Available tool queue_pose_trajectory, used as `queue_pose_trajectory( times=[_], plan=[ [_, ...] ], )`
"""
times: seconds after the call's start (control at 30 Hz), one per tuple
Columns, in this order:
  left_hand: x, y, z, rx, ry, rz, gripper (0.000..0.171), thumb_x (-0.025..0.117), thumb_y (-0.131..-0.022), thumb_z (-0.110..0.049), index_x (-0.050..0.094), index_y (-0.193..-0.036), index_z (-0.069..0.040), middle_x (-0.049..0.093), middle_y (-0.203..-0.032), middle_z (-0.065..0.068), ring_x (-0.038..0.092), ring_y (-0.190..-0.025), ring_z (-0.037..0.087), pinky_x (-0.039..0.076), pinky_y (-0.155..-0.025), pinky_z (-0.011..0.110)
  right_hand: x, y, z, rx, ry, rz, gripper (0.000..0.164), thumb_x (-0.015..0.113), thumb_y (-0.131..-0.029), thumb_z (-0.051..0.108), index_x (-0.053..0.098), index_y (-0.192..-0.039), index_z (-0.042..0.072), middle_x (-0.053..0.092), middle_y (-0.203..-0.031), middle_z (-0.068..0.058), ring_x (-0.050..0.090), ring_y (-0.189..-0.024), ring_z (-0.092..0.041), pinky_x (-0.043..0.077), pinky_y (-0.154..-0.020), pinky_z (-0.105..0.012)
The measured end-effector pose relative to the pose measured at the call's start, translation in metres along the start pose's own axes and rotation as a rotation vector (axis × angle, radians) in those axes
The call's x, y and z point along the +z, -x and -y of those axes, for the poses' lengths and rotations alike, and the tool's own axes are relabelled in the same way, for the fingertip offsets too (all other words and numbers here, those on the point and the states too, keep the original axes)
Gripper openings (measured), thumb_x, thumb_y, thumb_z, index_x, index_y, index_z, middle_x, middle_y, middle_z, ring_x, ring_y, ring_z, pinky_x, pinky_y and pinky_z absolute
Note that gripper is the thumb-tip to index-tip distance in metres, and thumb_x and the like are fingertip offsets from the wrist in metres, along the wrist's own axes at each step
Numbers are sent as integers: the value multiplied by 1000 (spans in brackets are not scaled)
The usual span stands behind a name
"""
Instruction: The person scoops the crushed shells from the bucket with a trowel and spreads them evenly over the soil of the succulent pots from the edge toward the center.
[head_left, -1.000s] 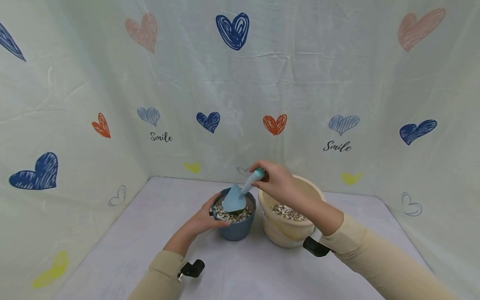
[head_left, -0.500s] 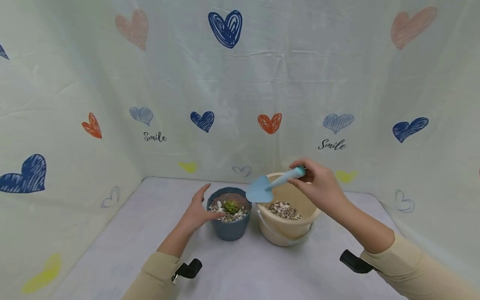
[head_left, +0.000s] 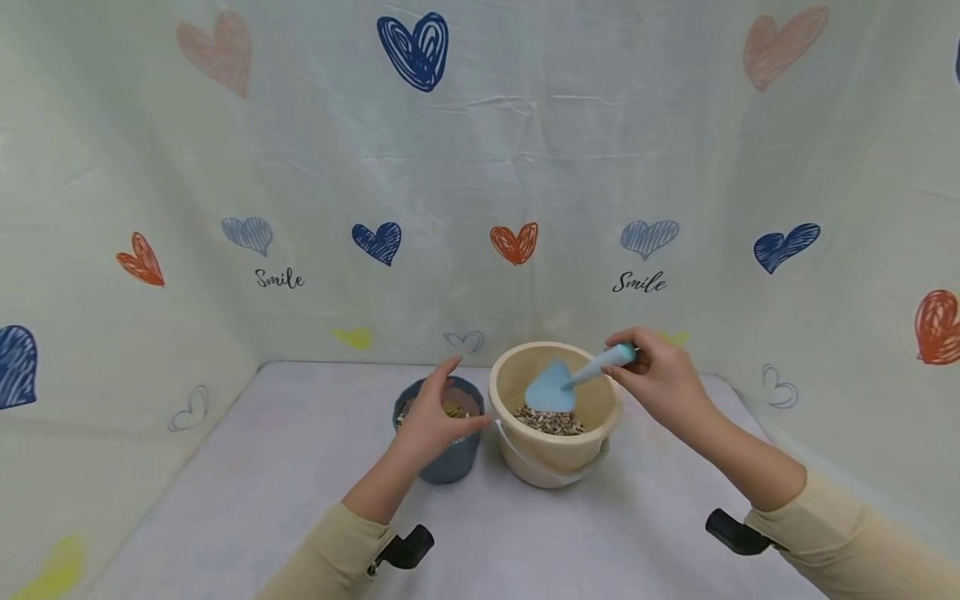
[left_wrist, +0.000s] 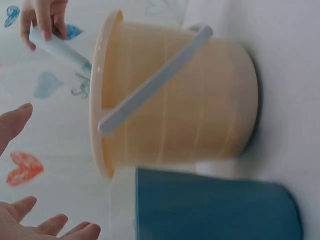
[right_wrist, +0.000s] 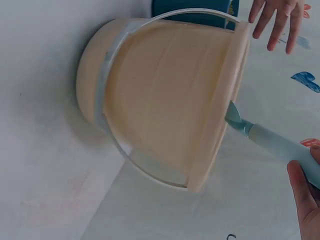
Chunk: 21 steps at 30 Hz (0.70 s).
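Note:
My right hand (head_left: 663,375) pinches the end of the handle of a light blue hand trowel (head_left: 551,387). The trowel's blade dips inside a cream bucket (head_left: 517,450), its tip at the gravel (head_left: 547,421) there. The right wrist view shows the trowel (right_wrist: 272,140) slanting over the bucket's rim. My left hand (head_left: 435,421), thumb and fingers spread, hovers in front of a blue plant pot (head_left: 450,467) and hides much of its top. Its thumb points toward the bucket. A green succulent (head_left: 454,409) shows in part behind that hand.
The bucket's pale carrying handle (left_wrist: 155,80) hangs down its outer side. Pot and bucket stand side by side on a white-covered table (head_left: 315,467). Behind them hangs a pale curtain (head_left: 570,167) printed with hearts.
The trowel went from above the pot, rightward, and down into the bucket in my right hand. My left hand let go of the pot's rim and shifted right across it. The view turned right.

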<state>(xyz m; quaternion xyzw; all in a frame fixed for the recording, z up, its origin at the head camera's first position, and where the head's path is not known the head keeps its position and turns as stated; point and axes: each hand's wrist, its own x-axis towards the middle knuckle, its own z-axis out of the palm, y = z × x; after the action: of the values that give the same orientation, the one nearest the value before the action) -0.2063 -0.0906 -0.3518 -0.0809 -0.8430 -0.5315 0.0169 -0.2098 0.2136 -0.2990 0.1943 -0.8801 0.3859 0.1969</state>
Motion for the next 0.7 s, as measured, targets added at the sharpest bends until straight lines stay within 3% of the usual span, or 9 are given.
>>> queue_pose_trajectory(
  times=[0.33, 0.53, 0.7],
  plan=[
    [33, -11, -14, 6, -19, 82, 101, 88, -71, -21, 30, -151, -2, 32, -150, 24, 36, -134, 43, 37, -104, 56, 12, -3, -21, 36, 79, 81, 30, 75, -82, -4, 62, -109, -3, 65, -96, -15, 66, -82, -25, 57, -69, -32],
    [40, -26, -13, -59, 16, 123, 105, 88, -70, -15, 25, -152, 1, 31, -150, 25, 41, -131, 42, 43, -101, 51, 19, -7, -31, 74, 83, 128, 29, 74, -83, -3, 62, -110, -4, 66, -94, -13, 66, -82, -25, 57, -68, -33],
    [40, -39, -10, -126, 90, 198, 108, 87, -68, -3, 21, -154, 0, 30, -151, 25, 46, -128, 42, 47, -98, 45, 22, -8, -39, 108, 100, 148, 28, 74, -84, -2, 62, -109, -3, 66, -93, -13, 65, -82, -25, 57, -67, -34]
  ],
)
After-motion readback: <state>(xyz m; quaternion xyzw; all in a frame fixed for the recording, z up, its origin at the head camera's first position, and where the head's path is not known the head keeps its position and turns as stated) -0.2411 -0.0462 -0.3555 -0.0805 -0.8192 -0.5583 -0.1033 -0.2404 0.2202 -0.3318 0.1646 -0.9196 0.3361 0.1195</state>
